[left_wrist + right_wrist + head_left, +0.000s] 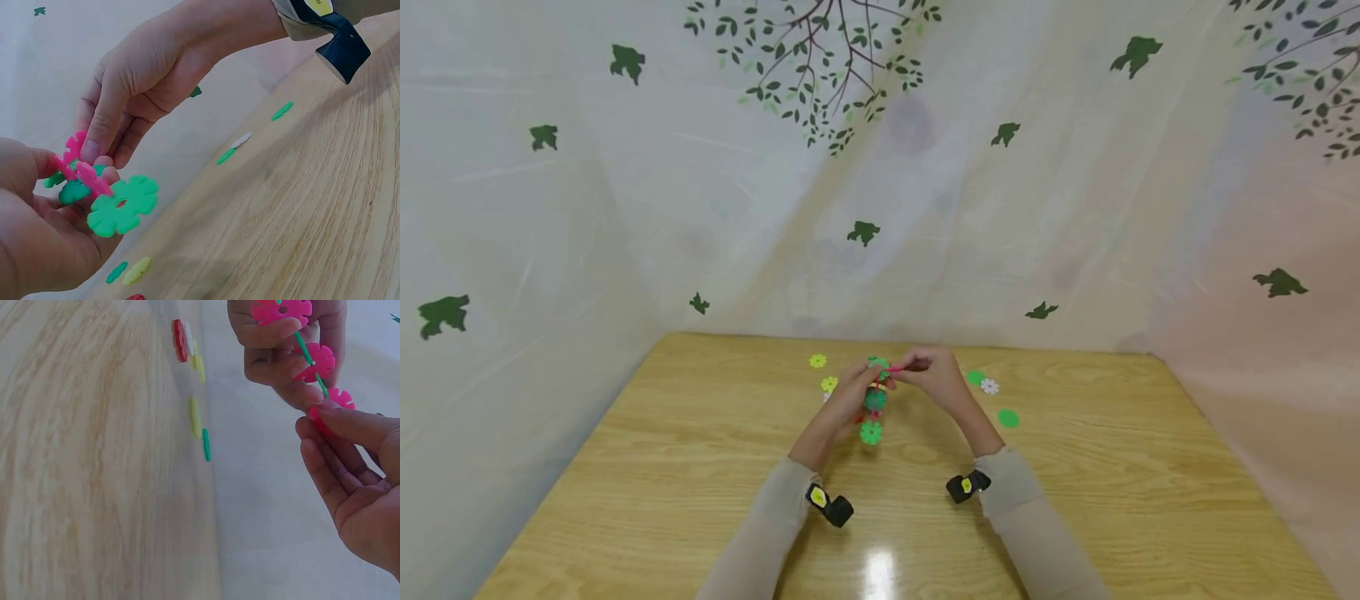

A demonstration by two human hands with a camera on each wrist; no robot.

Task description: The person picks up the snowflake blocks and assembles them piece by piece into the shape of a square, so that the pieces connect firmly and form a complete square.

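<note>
Lying toward the left of the pale wood-grain tabletop (700, 467) are two thin yellow flower-shaped plastic discs (817, 361), with a red plastic piece (180, 340) near them. Next comes the left hand (847, 398), its fingers clamped on a chain of notched green and pink plastic flower discs (125, 205), held up above the tabletop between both hands. The right hand (934, 379) has thumb and fingers together, pinching a pink flower-shaped plastic disc (75, 145) at the chain's far end; whether its slot is fully seated, I cannot tell. Farther right lie a white flower-shaped disc (990, 386) and two green discs (1008, 418). Pushing the pink disc off-line could make the slots miss and the piece spring from the fingertips. Too much force might twist a neighbouring joint apart, as the slots look shallow. The near green end juts out past the left fingers, so a knock there could loosen it.
</note>
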